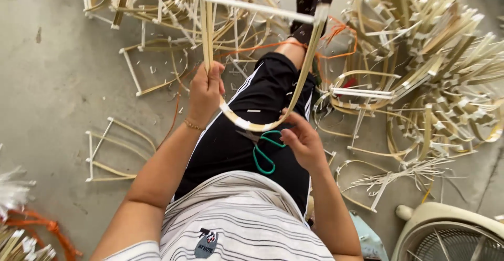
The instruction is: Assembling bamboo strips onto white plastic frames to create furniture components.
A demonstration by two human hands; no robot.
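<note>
both hands, left hand (206,90) and right hand (302,140), grip a bent bamboo frame (252,123).

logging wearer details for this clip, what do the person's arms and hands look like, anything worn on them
Both forearms are bare, with no gloves on either hand. The left hand has a thin gold-coloured chain bracelet at the wrist. The right hand shows no jewellery. A short white sleeve with thin dark stripes covers the left upper arm.

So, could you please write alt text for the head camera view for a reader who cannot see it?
A seated person bends a U-shaped bamboo strip frame over their lap, the left hand gripping one side and the right hand the other. Green-handled scissors lie on the black trousers, with piles of finished bamboo frames on the concrete floor.
</note>
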